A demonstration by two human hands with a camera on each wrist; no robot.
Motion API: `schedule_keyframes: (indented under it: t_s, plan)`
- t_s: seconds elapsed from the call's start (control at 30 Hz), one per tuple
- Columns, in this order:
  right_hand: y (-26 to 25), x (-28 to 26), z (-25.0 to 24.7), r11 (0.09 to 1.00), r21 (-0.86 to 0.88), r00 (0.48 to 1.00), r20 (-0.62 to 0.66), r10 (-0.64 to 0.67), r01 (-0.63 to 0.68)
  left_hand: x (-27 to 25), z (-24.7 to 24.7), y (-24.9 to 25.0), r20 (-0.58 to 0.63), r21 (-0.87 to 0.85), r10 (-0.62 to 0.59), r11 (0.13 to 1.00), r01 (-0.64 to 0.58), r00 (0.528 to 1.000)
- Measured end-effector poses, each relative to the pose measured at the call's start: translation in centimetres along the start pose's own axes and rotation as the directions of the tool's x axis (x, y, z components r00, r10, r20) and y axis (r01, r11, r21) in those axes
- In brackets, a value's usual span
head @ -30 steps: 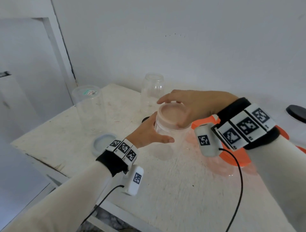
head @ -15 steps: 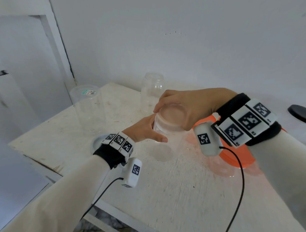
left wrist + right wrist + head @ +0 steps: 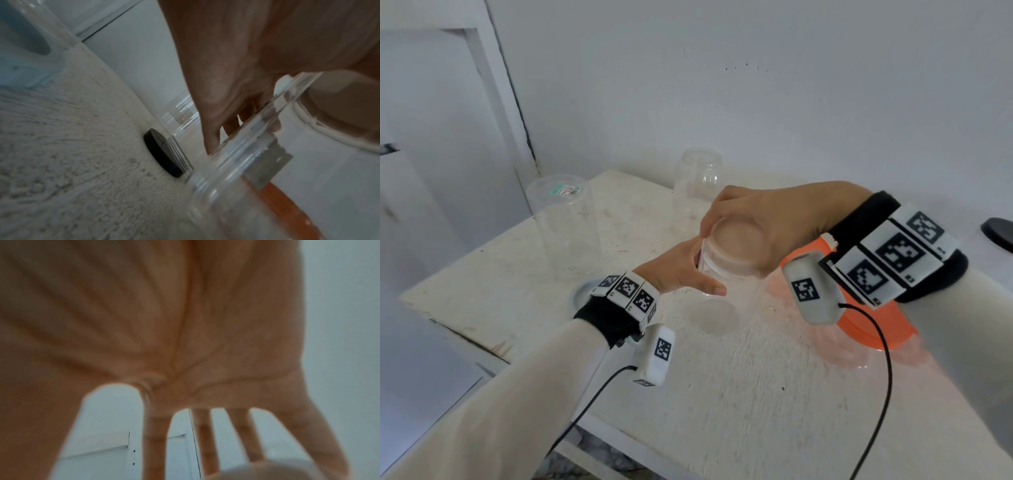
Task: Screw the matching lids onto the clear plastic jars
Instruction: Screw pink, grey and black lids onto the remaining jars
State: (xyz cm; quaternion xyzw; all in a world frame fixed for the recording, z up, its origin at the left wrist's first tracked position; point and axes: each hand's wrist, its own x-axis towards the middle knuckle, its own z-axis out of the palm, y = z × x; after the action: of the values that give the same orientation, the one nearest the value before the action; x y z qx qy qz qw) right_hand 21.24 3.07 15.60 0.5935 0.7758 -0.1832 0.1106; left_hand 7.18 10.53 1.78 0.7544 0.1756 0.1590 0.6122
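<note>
Head view: left hand [image 3: 681, 270] gripped the wall of the jar [image 3: 717, 274] from 9 o'clock, thumb across the near side. Right hand [image 3: 763, 222] came over the top from 3 o'clock, fingers curled round the rim of the lid [image 3: 732, 240], which sat on the jar mouth. Jar axis upright, lid directly under the right palm, so the twist falls to the right hand. Jar appeared lifted off the table [image 3: 722, 394]; contact not certain. Tall jar [image 3: 565, 226] at 10 o'clock, small jar [image 3: 698, 185] at 12, both uncapped. Orange lid [image 3: 887, 325] at 3 o'clock.

Left wrist view: fingers [image 3: 213, 134] wrapped the clear wall; black lid [image 3: 162, 152] lay beyond.

Right wrist view: fingers [image 3: 205, 443] spread downward over a blurred lid edge [image 3: 265, 470].
</note>
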Motion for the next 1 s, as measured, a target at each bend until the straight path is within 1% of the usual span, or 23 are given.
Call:
schedule_keyframes:
  t_s: [0.03,0.13,0.2,0.3,0.5,0.77,0.87,1.0]
  plan:
    - [0.00,-0.23,-0.12,0.999,-0.014,0.999,0.018,0.031,-0.031,-0.02,0.10,0.11,0.000,0.003,0.008,1.000,-0.008,1.000]
    - [-0.18,-0.30,0.01,0.989,-0.107,0.995,-0.017,0.097,-0.098,0.02,0.35,-0.09,-0.008,-0.072,0.036,0.997,-0.036,0.999]
    - [-0.28,-0.14,0.17,0.986,-0.137,0.995,-0.040,0.092,-0.097,0.07,0.23,-0.21,0.005,-0.075,0.037,0.997,-0.037,0.999]
    - [-0.38,-0.27,0.09,0.992,-0.113,0.997,-0.057,0.049,-0.055,0.09,0.15,-0.24,0.010,-0.052,0.040,0.998,-0.039,0.999]
    - [-0.33,-0.68,0.03,1.000,0.001,1.000,-0.020,-0.006,0.006,0.16,-0.01,-0.41,0.011,-0.031,0.019,0.999,-0.019,1.000]
    - [-0.53,-0.37,0.23,1.000,-0.017,1.000,-0.010,-0.006,0.006,0.37,-0.09,-0.60,0.014,-0.002,0.012,1.000,-0.012,1.000]
    - [-0.53,-0.04,0.36,0.999,-0.050,1.000,-0.009,0.018,-0.019,0.36,-0.10,-0.61,0.006,0.005,0.008,1.000,-0.008,1.000]
    - [-0.46,-0.24,0.61,0.999,-0.031,0.998,-0.050,0.041,-0.042,0.42,-0.02,-0.79,-0.010,-0.014,0.016,1.000,-0.016,1.000]
